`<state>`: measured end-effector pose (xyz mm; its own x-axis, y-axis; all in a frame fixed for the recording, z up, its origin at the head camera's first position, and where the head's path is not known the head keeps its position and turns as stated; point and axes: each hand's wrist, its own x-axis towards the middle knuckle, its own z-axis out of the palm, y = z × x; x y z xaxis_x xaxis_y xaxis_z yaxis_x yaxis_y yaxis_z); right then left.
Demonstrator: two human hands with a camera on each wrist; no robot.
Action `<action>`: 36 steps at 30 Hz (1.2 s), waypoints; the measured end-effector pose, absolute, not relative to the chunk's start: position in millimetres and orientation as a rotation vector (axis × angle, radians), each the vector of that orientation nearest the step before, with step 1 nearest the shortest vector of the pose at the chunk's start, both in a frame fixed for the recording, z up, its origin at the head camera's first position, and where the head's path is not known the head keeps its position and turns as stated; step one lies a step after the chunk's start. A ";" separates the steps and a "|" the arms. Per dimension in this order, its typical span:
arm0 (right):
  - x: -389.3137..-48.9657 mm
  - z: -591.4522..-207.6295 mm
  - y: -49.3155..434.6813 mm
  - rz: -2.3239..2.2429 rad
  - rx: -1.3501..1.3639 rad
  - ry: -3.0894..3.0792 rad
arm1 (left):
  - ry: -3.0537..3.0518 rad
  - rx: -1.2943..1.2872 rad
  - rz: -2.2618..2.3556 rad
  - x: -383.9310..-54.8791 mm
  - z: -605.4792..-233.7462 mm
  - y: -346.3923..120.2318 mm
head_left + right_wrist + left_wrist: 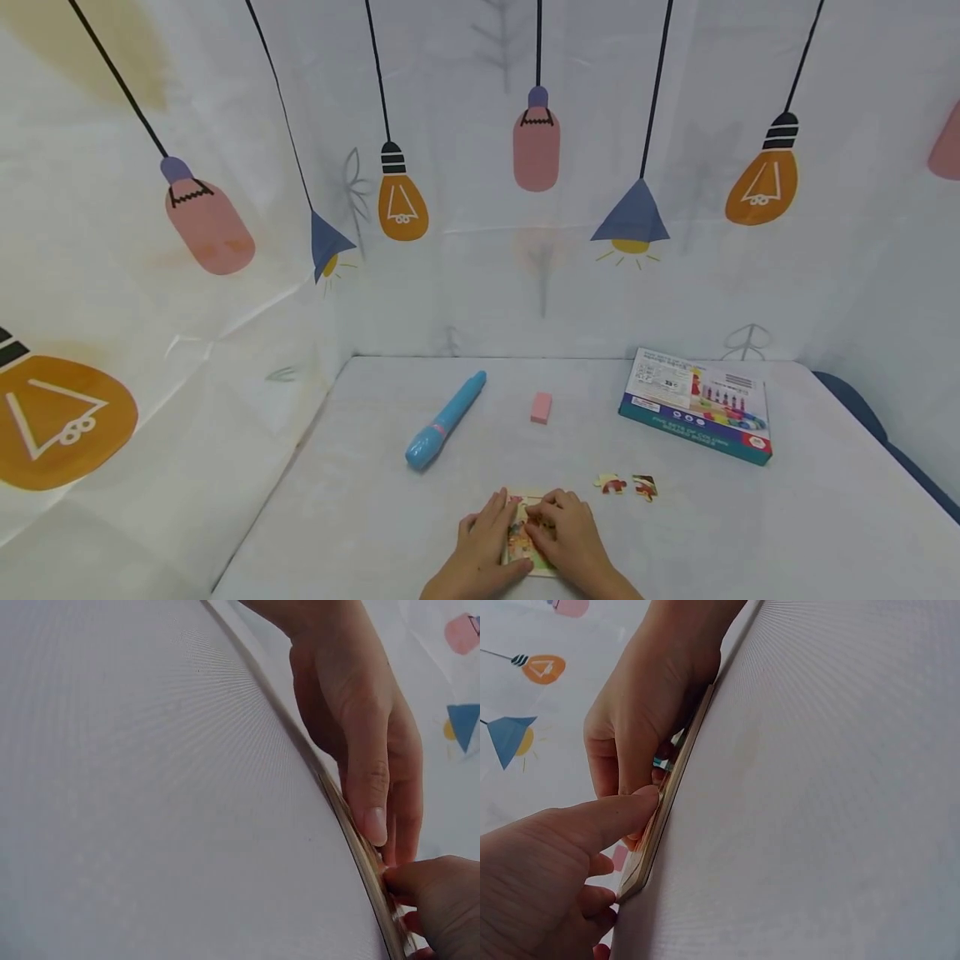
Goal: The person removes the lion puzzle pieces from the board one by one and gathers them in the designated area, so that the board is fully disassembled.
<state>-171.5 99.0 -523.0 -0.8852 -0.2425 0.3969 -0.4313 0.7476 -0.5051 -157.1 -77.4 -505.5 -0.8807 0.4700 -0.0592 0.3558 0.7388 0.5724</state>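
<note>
A small jigsaw puzzle board [522, 546] with a pale wooden frame and a colourful picture lies on the table between both hands. My left hand [483, 542] rests along its left side, fingers stretched out and thumb at the near edge. In the left wrist view the left thumb presses on the board's frame [676, 772]. My right hand [572, 533] bends over the board's right half, thumb and fingertips pinching a puzzle piece mostly hidden under them. Two loose puzzle pieces [611, 483] lie beyond the right hand.
A blue microphone-shaped toy [446, 421] lies at the back left. Near the back middle is a pink block [541, 407]. A flat boxed set [697, 404] sits at the back right. Printed curtains [465, 283] hang behind and left of the white table [337, 517].
</note>
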 end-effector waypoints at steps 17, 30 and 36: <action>-168.1 -526.3 93.0 0.855 0.590 -2.714 | 2.740 0.663 0.891 -155.4 -505.5 -78.9; -166.0 -525.6 90.6 0.891 0.580 -2.673 | 2.782 0.688 0.814 -155.3 -507.8 -80.6; -165.6 -522.8 89.9 0.930 0.555 -2.654 | 2.844 0.652 0.819 -156.4 -507.4 -79.1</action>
<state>-165.6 89.9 -522.8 -0.8888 -0.2638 0.3746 -0.4400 0.7196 -0.5371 -156.4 -79.1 -507.4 -0.9014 0.4328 0.0120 0.3728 0.7619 0.5297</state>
